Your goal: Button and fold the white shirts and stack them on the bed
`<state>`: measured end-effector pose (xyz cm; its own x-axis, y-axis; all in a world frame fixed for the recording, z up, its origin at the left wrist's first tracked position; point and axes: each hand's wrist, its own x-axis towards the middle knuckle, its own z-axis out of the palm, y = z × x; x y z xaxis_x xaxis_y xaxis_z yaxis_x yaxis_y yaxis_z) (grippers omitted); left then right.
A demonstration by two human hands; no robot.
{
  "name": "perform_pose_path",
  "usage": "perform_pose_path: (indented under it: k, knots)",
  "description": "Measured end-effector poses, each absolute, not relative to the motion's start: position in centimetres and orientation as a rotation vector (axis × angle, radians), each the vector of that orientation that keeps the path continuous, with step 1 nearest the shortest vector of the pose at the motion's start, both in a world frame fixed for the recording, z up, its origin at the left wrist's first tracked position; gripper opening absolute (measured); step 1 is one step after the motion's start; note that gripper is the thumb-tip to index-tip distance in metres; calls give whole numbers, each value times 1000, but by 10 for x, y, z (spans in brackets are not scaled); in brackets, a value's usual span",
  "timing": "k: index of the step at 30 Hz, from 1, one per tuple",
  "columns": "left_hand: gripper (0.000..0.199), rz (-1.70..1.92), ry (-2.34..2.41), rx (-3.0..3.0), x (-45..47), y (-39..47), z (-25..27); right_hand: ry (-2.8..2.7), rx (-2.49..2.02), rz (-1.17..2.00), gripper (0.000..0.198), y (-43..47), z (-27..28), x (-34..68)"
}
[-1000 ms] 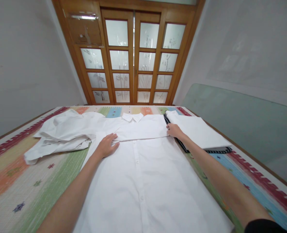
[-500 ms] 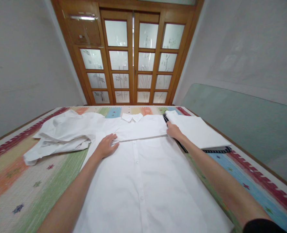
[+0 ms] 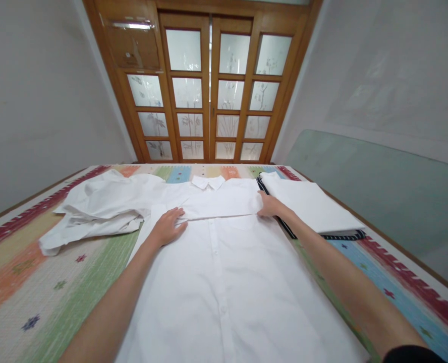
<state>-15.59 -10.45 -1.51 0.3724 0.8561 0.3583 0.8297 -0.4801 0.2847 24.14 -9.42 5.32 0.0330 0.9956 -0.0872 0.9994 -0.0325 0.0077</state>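
Observation:
A white button-up shirt (image 3: 246, 282) lies front up, with its collar (image 3: 208, 182) at the far end. One long sleeve (image 3: 220, 205) is folded straight across the chest. My left hand (image 3: 168, 227) rests flat on the cuff end of that sleeve, thumb apart from the fingers. At the right shoulder fold, my right hand (image 3: 269, 205) lies on the sleeve with thumb and forefinger apart. The other sleeve (image 3: 106, 201) spreads out crumpled to the left.
A folded white garment with black striped edging (image 3: 311, 204) sits just right of the shirt. Beneath is a striped, patterned cloth (image 3: 76, 282). Wooden glazed doors (image 3: 210, 121) stand beyond the far edge, and a pale green panel (image 3: 345, 171) leans at the right wall.
My right hand has slid slightly left along the folded sleeve, and its fingers look straighter. My left hand stays on the cuff end. The view has shifted a little.

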Motion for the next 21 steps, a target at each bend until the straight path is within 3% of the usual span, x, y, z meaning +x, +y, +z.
perform_pose_path:
  k: [16, 21]
  knots:
    - [50, 717, 1569, 2558, -156, -103, -17, 2131, 2156, 546, 33, -120, 25, 238]
    - [50, 722, 1561, 2569, -157, -103, -18, 2101, 2150, 569, 32, -120, 25, 233]
